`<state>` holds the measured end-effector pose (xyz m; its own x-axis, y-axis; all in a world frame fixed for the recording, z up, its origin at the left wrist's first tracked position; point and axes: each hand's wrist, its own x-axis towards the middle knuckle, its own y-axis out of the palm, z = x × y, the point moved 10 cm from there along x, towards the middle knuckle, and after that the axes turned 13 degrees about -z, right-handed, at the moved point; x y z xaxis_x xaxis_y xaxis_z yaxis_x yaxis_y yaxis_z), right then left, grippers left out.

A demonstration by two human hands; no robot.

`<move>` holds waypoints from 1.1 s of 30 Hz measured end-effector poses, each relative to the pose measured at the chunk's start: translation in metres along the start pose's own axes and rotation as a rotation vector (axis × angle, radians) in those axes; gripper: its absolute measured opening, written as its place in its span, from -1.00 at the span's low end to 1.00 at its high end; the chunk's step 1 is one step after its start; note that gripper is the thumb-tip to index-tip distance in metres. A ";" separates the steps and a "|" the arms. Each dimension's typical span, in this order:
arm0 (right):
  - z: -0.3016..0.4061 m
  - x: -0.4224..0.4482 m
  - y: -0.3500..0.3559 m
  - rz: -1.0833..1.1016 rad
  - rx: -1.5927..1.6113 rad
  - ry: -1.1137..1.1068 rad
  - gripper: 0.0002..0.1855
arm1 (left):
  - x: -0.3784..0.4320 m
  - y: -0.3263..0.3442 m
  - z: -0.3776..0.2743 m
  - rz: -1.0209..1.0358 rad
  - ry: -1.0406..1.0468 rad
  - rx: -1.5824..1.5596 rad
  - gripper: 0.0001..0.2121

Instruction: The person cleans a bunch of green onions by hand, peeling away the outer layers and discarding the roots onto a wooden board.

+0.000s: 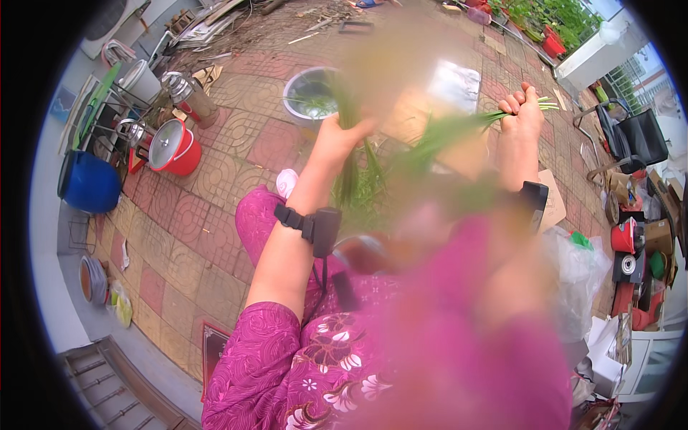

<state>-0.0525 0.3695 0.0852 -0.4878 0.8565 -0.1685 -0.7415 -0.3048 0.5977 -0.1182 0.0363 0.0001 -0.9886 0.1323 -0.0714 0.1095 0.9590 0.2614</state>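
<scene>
My right hand [521, 110] is raised and closed around a bunch of thin green stalks [446, 134], which look like chives. Their pale cut ends stick out past the fist, and the leaves trail to the left. In my left hand [341, 141] is a second upright bundle of green stalks [349, 177], pinched between thumb and fingers. Loose greens [371, 196] lie below it, between my knees. Beyond the left hand stands a pale-rimmed basin [288, 105] with some greens inside. A large blur hides much of the middle and my right forearm.
Flattened cardboard [408, 115] and a silvery sheet [462, 83] lie ahead on the paving. At left stand a red lidded bucket [185, 156], a metal vacuum flask [193, 102] and a blue drum [91, 183]. A black chair [642, 134] and a plastic bag [572, 285] are at right.
</scene>
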 end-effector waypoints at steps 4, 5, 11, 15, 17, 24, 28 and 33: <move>-0.002 -0.004 -0.004 0.025 0.011 0.018 -0.86 | -0.001 -0.002 0.007 0.051 0.003 -0.065 -0.82; -0.002 -0.007 -0.001 0.062 -0.008 0.010 -0.86 | 0.001 0.000 0.011 0.085 -0.003 -0.082 -0.81; -0.043 -0.079 0.024 0.313 -0.407 -0.072 -0.87 | -0.003 0.006 0.006 0.060 -0.130 -0.160 -0.83; -0.064 -0.156 0.059 0.520 -0.862 -0.155 -0.84 | -0.010 -0.007 -0.002 0.002 -0.147 -0.209 -0.87; -0.075 -0.175 0.063 0.673 -0.821 -0.113 -0.82 | -0.010 0.006 -0.009 0.038 -0.120 -0.202 -0.86; -0.133 -0.181 0.058 0.851 -0.750 0.033 -0.76 | -0.008 0.013 -0.025 0.211 0.158 -0.315 -0.83; -0.106 -0.198 0.078 0.884 -0.607 0.059 -0.76 | -0.022 0.014 -0.024 0.090 -0.088 -0.173 -0.82; -0.103 -0.161 0.069 0.583 -0.431 -0.195 -0.77 | -0.029 0.023 -0.029 0.091 -0.044 -0.031 -0.80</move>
<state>-0.0723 0.1675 0.0734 -0.7961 0.5521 0.2478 -0.5218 -0.8337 0.1809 -0.0904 0.0474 0.0363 -0.9692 0.2300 -0.0877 0.1947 0.9345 0.2981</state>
